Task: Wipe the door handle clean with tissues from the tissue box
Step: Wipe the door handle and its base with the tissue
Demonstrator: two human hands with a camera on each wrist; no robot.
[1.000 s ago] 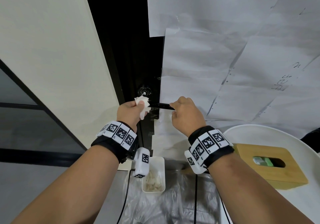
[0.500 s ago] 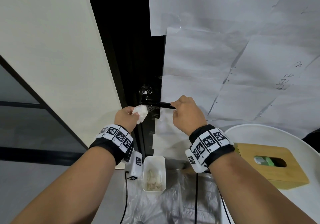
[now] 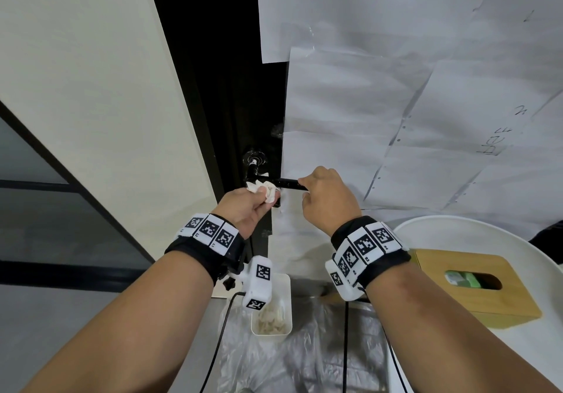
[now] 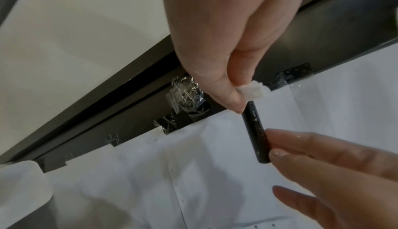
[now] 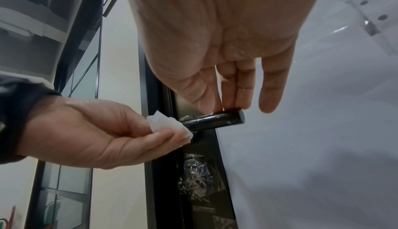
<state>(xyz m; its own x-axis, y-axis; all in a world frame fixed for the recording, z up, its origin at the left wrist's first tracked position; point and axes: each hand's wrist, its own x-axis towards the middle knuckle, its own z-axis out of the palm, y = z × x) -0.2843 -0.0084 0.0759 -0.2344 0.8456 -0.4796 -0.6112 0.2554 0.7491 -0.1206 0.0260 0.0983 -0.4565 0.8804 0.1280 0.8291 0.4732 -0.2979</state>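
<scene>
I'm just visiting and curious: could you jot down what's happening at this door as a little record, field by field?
activity: wiping a door handle
handle: black bar, level
left hand: pinches a crumpled tissue against the handle near its pivot
right hand: fingers pinch the handle's free end
door: black, covered with taped white paper
tissue box: wooden, on a white table to the right
bin: small, white, below the hands, with scraps inside
</scene>
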